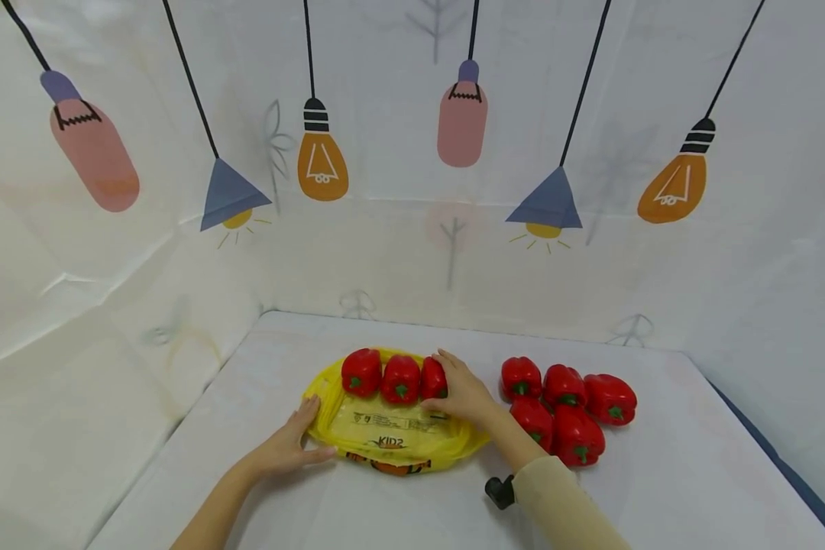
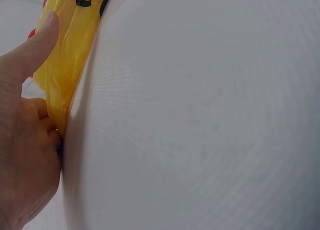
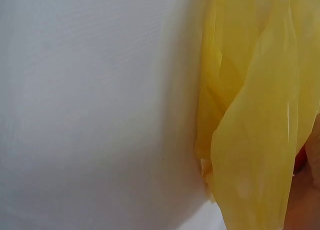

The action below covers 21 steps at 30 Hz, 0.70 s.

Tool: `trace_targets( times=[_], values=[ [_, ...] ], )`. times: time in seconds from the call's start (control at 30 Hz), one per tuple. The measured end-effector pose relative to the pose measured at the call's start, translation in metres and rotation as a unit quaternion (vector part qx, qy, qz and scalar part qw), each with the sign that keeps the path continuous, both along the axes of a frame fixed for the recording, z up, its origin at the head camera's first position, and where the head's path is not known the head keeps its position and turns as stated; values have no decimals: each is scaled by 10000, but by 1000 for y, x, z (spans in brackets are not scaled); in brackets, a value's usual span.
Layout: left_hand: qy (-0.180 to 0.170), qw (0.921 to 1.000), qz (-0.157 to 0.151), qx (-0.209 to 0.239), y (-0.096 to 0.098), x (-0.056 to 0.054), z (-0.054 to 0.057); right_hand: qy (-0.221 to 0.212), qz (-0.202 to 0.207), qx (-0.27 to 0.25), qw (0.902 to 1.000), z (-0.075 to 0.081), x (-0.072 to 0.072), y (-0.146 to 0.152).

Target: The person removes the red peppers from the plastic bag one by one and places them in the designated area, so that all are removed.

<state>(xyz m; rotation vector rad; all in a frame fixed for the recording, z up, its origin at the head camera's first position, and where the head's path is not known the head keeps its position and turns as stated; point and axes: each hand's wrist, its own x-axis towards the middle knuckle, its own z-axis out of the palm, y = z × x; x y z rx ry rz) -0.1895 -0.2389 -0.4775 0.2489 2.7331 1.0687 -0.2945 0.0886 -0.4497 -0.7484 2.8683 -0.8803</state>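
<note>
Right hand (image 1: 462, 391) grasps a red pepper (image 1: 432, 377) at the bag's (image 1: 402, 429) far right — five loose peppers (image 1: 577, 436) lie right of the bag, nearer it than left hand (image 1: 282, 445), resting, thumb spread, at the bag's left.

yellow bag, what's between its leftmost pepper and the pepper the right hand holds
In the head view, one red pepper sits between the leftmost pepper and the held pepper in the right hand.
</note>
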Motion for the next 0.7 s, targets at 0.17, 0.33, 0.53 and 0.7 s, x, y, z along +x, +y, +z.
trace_targets(
  times=[0.17, 0.33, 0.53, 0.7],
  values=[
    [20, 10000, -33, 11, 0, 0, 3, -101, -177, -88, 9998, 3, 1, -2],
    [91, 9999, -111, 16, 1, 0, 4, -85, -267, -213, 9994, 1, 0, -3],
    [64, 9999, -95, 3, 1, 1, 2, 425, -117, -136, 9989, -6, -2, -2],
    [98, 9999, -100, -16, 0, 2, 3, 943, -52, -408, 9947, -2, 1, -3]
  ],
)
